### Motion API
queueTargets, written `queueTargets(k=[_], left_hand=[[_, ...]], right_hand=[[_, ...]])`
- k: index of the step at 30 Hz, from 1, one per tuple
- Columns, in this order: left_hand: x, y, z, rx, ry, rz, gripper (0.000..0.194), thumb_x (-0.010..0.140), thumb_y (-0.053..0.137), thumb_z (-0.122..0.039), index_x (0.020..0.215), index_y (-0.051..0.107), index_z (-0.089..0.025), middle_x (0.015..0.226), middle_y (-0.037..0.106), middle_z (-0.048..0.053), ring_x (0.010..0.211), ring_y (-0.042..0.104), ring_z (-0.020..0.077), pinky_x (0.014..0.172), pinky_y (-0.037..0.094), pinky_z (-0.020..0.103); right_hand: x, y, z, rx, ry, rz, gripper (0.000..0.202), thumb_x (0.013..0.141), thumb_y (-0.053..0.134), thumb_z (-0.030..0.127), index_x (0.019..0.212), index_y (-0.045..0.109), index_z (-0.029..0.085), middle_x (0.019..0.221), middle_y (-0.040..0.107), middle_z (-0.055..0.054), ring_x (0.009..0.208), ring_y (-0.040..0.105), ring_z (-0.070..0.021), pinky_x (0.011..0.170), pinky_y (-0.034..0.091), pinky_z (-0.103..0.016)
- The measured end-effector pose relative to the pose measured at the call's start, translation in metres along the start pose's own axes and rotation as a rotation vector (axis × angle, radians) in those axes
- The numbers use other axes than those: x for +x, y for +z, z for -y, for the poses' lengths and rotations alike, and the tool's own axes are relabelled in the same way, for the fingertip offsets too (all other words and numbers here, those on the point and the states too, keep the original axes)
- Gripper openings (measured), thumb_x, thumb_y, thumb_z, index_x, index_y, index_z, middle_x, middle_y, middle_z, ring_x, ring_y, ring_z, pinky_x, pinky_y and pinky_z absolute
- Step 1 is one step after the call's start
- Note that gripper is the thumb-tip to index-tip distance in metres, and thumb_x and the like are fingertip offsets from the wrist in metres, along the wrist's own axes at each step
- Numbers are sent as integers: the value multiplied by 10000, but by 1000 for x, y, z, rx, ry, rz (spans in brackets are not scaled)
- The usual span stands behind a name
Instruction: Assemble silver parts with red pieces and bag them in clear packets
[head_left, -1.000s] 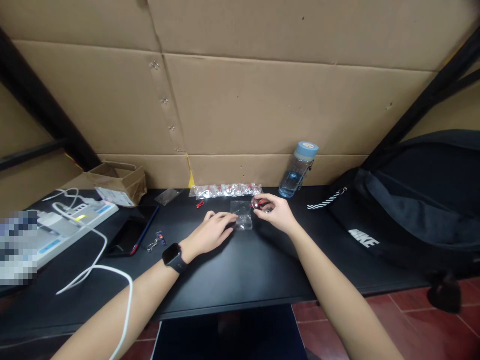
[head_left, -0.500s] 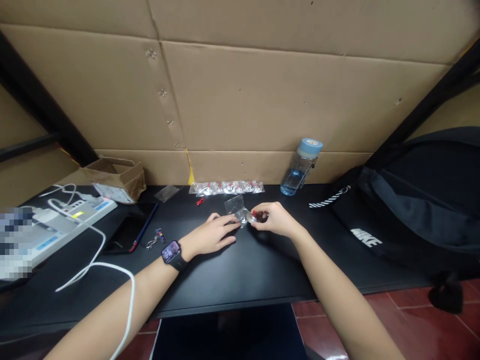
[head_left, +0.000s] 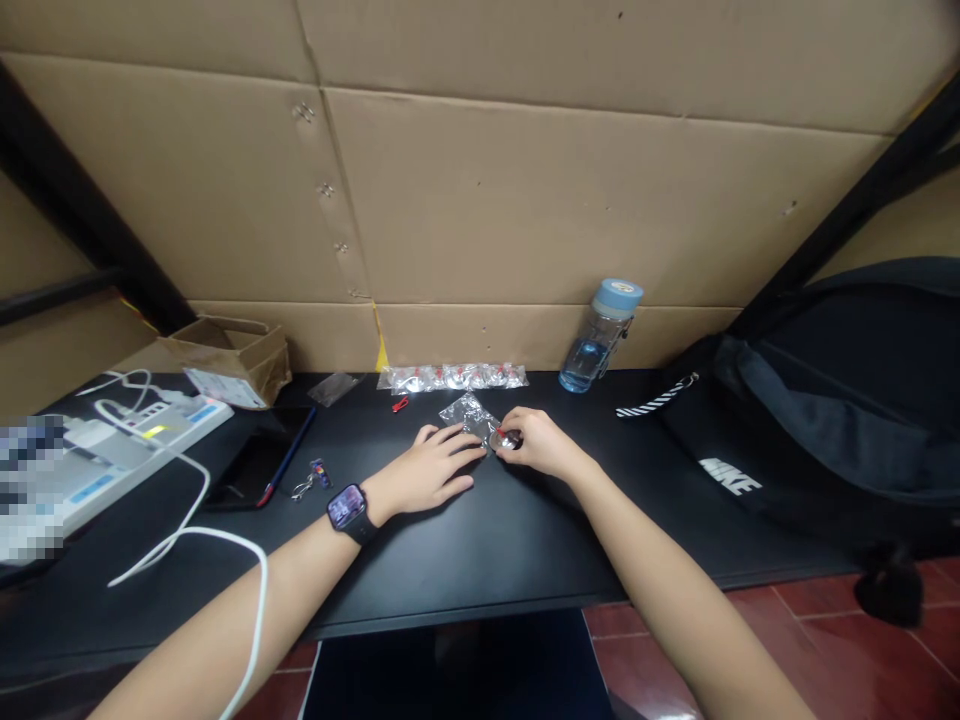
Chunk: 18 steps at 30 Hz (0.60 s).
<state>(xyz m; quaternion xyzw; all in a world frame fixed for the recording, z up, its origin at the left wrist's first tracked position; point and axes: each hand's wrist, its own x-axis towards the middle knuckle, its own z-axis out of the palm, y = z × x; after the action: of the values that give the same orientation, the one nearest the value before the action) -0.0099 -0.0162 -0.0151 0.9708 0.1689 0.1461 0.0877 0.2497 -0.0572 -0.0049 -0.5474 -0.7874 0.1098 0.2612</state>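
Observation:
A crinkled clear plastic bag lies on the black table between my hands. My left hand rests palm down with its fingers apart, the fingertips at the bag's lower edge. Between thumb and fingers, my right hand pinches a small round shiny item with red on it, right beside the bag's mouth. Behind them, several bagged shiny items with red bits lie in a row along the cardboard wall. A small red clip-like piece lies in front of that row.
At the left are a power strip with white cables, a dark phone or tablet, a keychain and an open cardboard box. A water bottle stands behind my right hand; a black backpack fills the right side.
My right hand has moved slightly left and down with the round item, closer to the bag. The bag has shifted and looks more crumpled. My left hand's fingers are spread a little wider.

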Motion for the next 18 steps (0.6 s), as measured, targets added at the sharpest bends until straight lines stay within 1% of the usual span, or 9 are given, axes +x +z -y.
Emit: queueTargets(k=[2,6,9,11,14,15,16,18], left_hand=[[0,1,1,1,-2,7,442,1001,478,-401,1438,503,-340,1444,549,76,1420,381,324,1075,315,488],[-1,1,2,5,-6,27,443,1011,457,-405,1448,491,-337,1454,544,74,1428,366,335,1083,291,504],[-1,0,1,-3,-8,27,444,1009,463,-411,1446,495,-337,1437,548,76,1417,375,331,1086,288,500],[-1,-1,1,-8,-12,23,439,1009,464,-411,1441,503,-340,1413,553,81,1401,393,322,1082,296,490],[-1,-2,0,-12,-12,20,436,1010,461,-408,1440,507,-349,1396,549,87,1390,404,316,1078,303,483],[-1,-3,0,-13,-9,20,436,1010,462,-407,1440,507,-353,1397,546,88,1389,404,316,1080,301,483],[-1,-3,0,-13,-6,22,436,1009,464,-407,1440,507,-356,1399,542,89,1388,404,316,1080,299,484],[-2,-4,1,-13,-2,27,434,1008,467,-406,1438,508,-362,1401,539,88,1377,416,310,1078,295,484]], right_hand=[[1,4,-2,1,-3,-17,185,716,804,279,876,762,195,930,700,-68,779,647,-187,729,499,-285],[5,12,-4,11,15,-44,230,716,828,302,898,742,191,867,688,-52,738,627,-171,702,495,-278],[5,11,-3,41,27,-47,240,723,833,320,905,748,189,839,697,-50,727,633,-174,701,502,-283],[3,5,-2,82,-8,-4,257,741,816,308,968,764,202,915,720,-63,765,658,-183,740,522,-297],[-1,-6,-1,129,-96,84,298,796,747,235,1093,764,240,1107,720,-74,906,691,-205,846,537,-320],[-1,-9,-2,133,-113,97,300,814,725,216,1109,764,250,1136,714,-73,942,692,-209,868,536,-324],[-2,-10,-2,134,-120,100,291,829,710,208,1111,766,256,1139,713,-72,955,690,-211,874,535,-325],[-1,-9,-4,143,-108,89,261,852,702,218,1099,774,261,1099,717,-69,922,688,-202,844,539,-317]])
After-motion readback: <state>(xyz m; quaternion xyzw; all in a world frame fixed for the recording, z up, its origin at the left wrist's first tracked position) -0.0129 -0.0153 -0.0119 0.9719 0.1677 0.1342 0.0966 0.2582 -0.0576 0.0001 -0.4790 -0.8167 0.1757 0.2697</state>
